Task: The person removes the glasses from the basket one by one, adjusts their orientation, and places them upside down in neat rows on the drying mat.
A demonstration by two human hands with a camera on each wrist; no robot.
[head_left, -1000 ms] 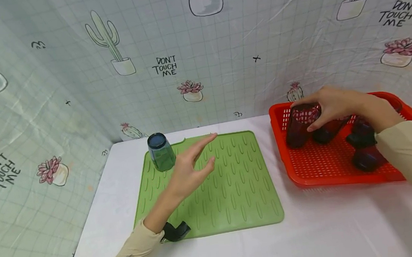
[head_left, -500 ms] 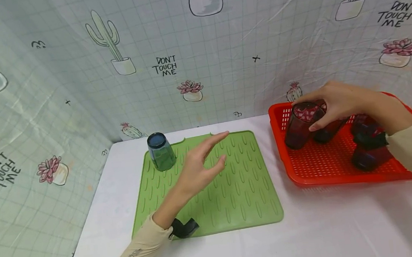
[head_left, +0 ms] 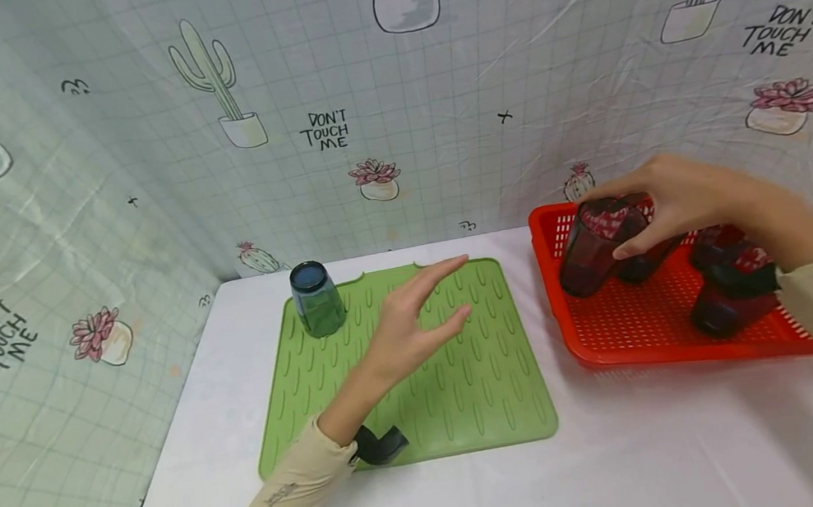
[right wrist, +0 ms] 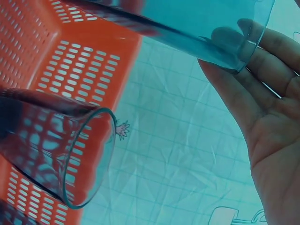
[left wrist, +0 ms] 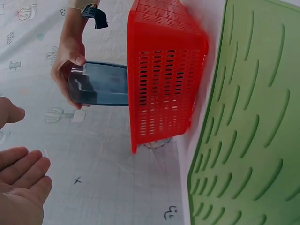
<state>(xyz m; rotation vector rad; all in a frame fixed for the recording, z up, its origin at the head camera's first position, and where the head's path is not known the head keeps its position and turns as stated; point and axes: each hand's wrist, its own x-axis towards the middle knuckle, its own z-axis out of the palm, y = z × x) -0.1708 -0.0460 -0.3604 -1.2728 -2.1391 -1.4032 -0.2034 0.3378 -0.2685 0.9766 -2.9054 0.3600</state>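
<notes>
Holding one glass [head_left: 587,261]: right grip [head_left: 690,195]; left grip [head_left: 412,334] released; one tumbler [head_left: 319,302] on one mat [head_left: 479,382].

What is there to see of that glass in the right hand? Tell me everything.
The glass is a see-through tumbler, plain and smooth-looking, with a round, open rim and a slightly narrower base. It looks smoky blue in the left wrist view, but dark red against the red basket in the head view. It tilts, rim up and leaning right, its lower part inside the basket's left end. The right hand grips it near the rim. Whether its base touches the basket is unclear.
</notes>
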